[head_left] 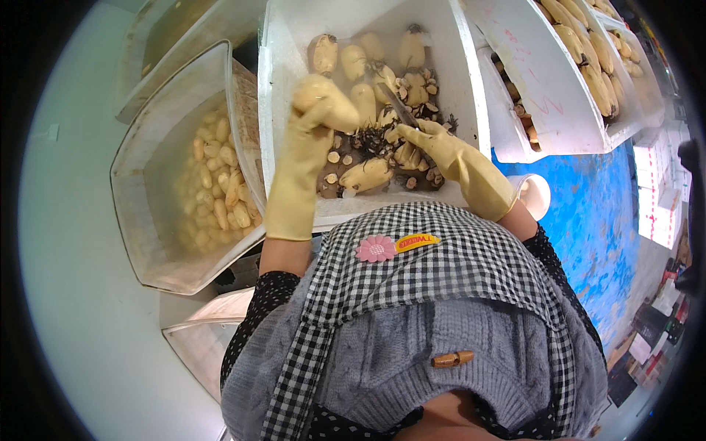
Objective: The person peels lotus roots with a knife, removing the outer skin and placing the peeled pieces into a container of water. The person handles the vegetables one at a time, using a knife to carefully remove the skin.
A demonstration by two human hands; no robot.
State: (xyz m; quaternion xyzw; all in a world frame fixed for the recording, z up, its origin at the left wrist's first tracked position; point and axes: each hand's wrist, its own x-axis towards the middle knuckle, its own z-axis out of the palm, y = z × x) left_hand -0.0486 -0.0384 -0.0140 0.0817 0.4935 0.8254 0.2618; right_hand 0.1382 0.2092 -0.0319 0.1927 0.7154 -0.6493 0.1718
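Observation:
My left hand (310, 122), in a yellow rubber glove, grips a pale, peeled-looking lotus root segment (331, 100) above the left side of a white foam box (361, 206). In my right hand (441, 144), gloved the same way, is a knife (398, 106) with its blade pointing up and to the left. Below the hands, the box holds several lotus root segments (367, 175), some with dark ends. Around them lie cut-off root ends (333, 157) and dark fibrous trimmings (375, 142). Part of the contents is hidden beneath my gloves.
On the left stands a tub (149, 220) with many pale root pieces (218, 165) in cloudy water. Foam boxes (568, 105) with long lotus roots (590, 66) are at the right. A white bucket (536, 195) stands by the blue floor (590, 220).

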